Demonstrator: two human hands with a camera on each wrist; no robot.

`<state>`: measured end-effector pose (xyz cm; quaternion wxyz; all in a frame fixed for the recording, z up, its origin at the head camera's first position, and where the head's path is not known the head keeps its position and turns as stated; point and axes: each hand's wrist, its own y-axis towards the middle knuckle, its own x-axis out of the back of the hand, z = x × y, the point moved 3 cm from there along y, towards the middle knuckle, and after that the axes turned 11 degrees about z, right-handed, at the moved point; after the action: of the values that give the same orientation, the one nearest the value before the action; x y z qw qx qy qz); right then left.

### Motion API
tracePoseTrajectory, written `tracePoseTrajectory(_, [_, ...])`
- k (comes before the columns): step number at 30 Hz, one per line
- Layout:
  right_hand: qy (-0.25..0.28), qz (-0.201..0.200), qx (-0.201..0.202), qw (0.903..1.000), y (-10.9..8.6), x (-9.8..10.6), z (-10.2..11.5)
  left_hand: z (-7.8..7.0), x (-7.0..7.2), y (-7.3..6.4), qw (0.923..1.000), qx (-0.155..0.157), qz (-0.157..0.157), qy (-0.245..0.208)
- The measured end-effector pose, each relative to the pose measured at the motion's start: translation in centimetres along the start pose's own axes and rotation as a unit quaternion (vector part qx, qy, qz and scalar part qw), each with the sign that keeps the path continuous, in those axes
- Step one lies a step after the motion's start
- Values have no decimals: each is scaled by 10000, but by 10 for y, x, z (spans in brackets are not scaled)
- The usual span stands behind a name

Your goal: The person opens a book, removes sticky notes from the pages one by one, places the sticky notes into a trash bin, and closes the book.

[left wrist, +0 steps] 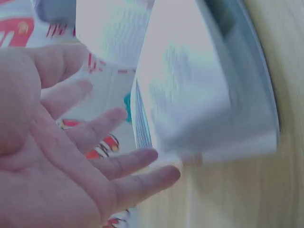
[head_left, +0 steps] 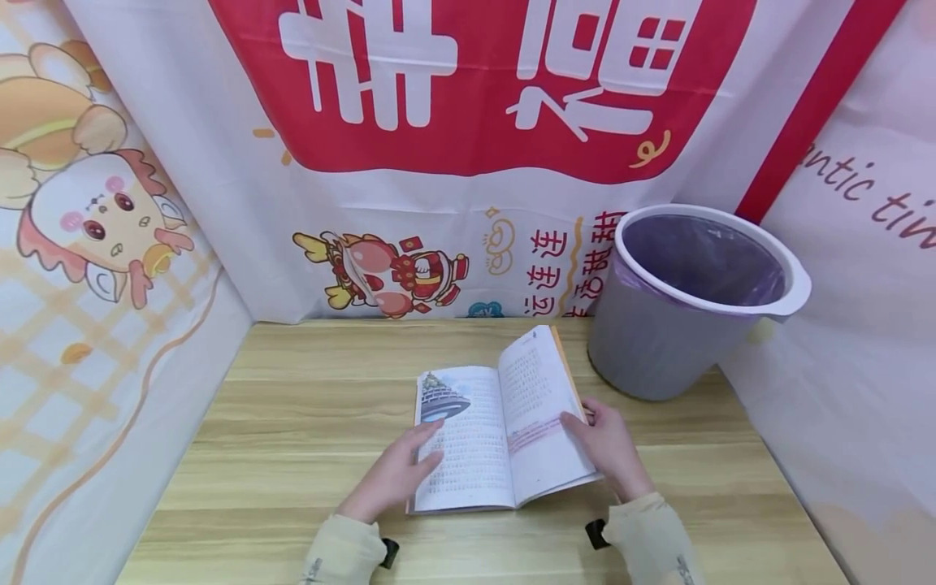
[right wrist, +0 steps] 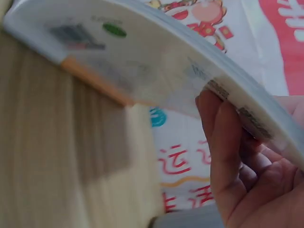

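A book (head_left: 468, 455) lies spread on the wooden table, its left page showing a picture of a ship-like grey shape above printed lines. Its right side is lifted and tilted off the tabletop. My right hand (head_left: 610, 443) pinches the outer edge of that side, thumb on the page; in the right wrist view its fingers (right wrist: 223, 128) press the back cover from behind. The left hand (head_left: 398, 471) is at the book's left edge with its fingers loosely extended. In the left wrist view that hand (left wrist: 71, 142) is spread, palm showing, beside the loose pages (left wrist: 185, 71).
A grey waste bin (head_left: 658, 341) with a purple liner and white rim stands at the table's back right. Printed cloth (head_left: 468, 203) hangs behind the wooden table (head_left: 307, 406), with more cloth on both sides.
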<state>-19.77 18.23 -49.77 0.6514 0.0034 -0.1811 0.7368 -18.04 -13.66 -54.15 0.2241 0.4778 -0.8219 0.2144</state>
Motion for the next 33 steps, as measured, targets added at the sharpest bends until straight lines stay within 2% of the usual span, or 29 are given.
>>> tracePoseTrajectory(3, [-11, 82, 300, 9995, -6, -7, 15, 13, 6, -1, 9970, 414, -121, -646])
tracePoseTrajectory(5, [-3, 237, 514, 9984, -11, -16, 24, 20, 7, 0, 9897, 631, -133, -1279])
tracePoseTrajectory(7, [46, 448, 697, 9965, -14, -27, 32, 25, 8, 1, 9768, 810, -214, -1970])
tracePoseTrajectory(9, [22, 624, 824, 9946, -16, -39, 38, 29, 8, 2, 9584, 1006, -344, -2650])
tracePoseTrajectory(11, [-45, 826, 939, 9921, -18, -51, 43, 33, 8, 3, 9426, 1142, -490, -3101])
tracePoseTrajectory(14, [-439, 1146, 1104, 9863, -20, -69, 48, 37, 8, 4, 9336, 1269, -599, -3298])
tracePoseTrajectory(17, [-1009, 1430, 1229, 9769, -22, -87, 52, 40, 9, 4, 9318, 1324, -607, -3326])
tracePoseTrajectory(20, [-1736, 1362, 1384, 9655, -23, -107, 55, 42, 12, 5, 9288, 1317, -489, -3429])
tracePoseTrajectory(23, [-2584, 1090, 1705, 9446, -25, -128, 54, 42, 15, 5, 9273, 1242, -283, -3519])
tracePoseTrajectory(26, [-3359, 983, 2027, 9146, -27, -148, 50, 41, 18, 6, 9269, 1240, -129, -3539])
tracePoseTrajectory(30, [-4373, 1453, 2092, 8625, -27, -164, 36, 40, 18, 7, 9315, 1353, -99, -3376])
tracePoseTrajectory(33, [-4891, 1804, 1841, 8333, -22, -166, 20, 37, 15, 9, 9416, 1392, -26, -3067])
